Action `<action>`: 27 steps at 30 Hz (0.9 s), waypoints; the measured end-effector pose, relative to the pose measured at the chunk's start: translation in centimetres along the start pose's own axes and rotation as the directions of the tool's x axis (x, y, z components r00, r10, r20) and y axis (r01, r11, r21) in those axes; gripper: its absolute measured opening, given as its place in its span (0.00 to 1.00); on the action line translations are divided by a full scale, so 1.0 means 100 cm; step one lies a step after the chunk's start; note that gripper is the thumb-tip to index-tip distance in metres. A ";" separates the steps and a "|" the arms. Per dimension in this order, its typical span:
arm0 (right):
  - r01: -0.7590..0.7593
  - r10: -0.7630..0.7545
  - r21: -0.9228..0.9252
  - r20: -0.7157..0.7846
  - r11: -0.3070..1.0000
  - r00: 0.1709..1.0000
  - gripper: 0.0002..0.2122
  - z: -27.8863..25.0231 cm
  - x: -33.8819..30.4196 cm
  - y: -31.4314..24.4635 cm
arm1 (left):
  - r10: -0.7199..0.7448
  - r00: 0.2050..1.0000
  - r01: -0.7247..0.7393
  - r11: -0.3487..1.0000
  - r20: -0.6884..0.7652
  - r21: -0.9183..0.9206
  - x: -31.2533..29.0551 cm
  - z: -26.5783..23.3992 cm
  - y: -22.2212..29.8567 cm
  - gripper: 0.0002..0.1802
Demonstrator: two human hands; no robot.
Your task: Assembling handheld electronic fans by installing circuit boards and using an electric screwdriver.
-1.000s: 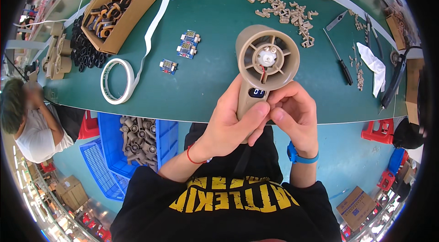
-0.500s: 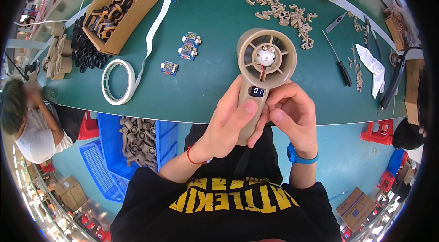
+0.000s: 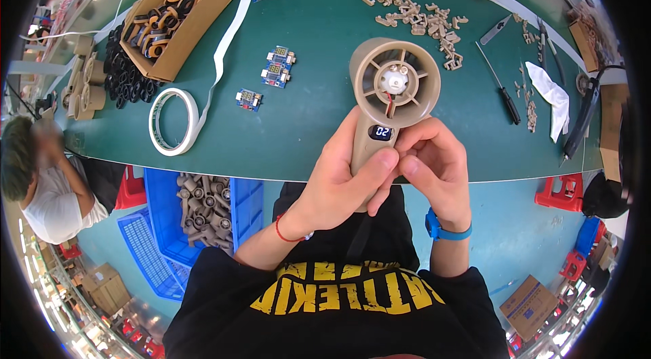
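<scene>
A beige handheld fan [image 3: 363, 148] stands out over the table's near edge, its round head toward the far side. Inside the open ring are spokes, a white motor hub and short wires. A small digital display [image 3: 382, 132] glows on the handle below the ring. My left hand [image 3: 339, 179] is wrapped round the handle, thumb lying across its front below the display. Against the handle's right side, my right hand [image 3: 434, 162] has thumb and index finger bent together in a pinch; whatever lies between their tips is hidden.
On the green table [image 3: 305, 135] are several small circuit boards [image 3: 276, 75], a tape roll [image 3: 173, 121], a cardboard box [image 3: 163, 26] of rings, beige clips [image 3: 444, 30], a screwdriver [image 3: 508, 104] and a white cloth [image 3: 548, 98]. A blue crate [image 3: 247, 213] stands below; a co-worker [image 3: 54, 196] sits left.
The digit on the fan's display has changed. My left thumb has slid slightly to the right across the handle. The fan stays in nearly the same place.
</scene>
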State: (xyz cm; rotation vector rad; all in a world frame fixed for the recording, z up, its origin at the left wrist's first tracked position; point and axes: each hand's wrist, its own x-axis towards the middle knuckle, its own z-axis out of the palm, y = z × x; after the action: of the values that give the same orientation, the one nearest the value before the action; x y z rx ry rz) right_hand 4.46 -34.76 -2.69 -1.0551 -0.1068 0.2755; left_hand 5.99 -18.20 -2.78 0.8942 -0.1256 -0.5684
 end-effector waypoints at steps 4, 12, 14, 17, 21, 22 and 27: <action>0.129 -0.117 -0.209 0.072 0.969 0.991 0.07 -0.008 0.001 0.003 | 0.032 0.999 -0.035 0.997 0.039 0.068 -0.002 -0.003 -0.002 0.28; 0.196 -0.271 -0.476 -0.093 0.857 0.958 0.21 0.016 -0.021 0.003 | 0.251 0.964 -0.257 0.965 0.090 0.056 -0.010 0.000 -0.010 0.41; 0.181 -0.285 -0.569 -0.100 0.802 0.953 0.23 0.021 -0.032 -0.003 | 0.278 0.955 -0.294 0.933 0.100 0.206 -0.020 0.005 -0.012 0.43; -0.064 0.000 -0.581 -0.110 0.812 0.994 0.29 0.016 -0.050 -0.014 | 0.233 0.918 -0.389 0.370 0.320 0.844 -0.035 0.004 0.007 0.52; 0.142 -0.125 -0.405 0.068 0.903 0.990 0.23 0.001 -0.054 -0.028 | -0.031 0.904 -0.059 0.979 0.427 0.196 -0.062 -0.007 0.014 0.41; 0.165 -0.119 -0.414 0.135 0.895 0.984 0.18 -0.001 -0.052 -0.035 | -0.031 0.909 0.008 0.998 0.416 0.057 -0.062 -0.020 0.015 0.34; 0.192 0.122 -0.608 0.436 0.771 0.892 0.16 0.008 -0.037 -0.050 | -0.518 0.659 0.532 0.834 0.545 0.150 -0.038 -0.027 0.005 0.34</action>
State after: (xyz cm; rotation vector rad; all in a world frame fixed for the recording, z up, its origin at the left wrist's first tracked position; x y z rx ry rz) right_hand 1.60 -37.45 2.22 -1.6569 -0.6916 0.4693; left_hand 3.91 -14.08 -3.64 0.7045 -0.4095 -1.3883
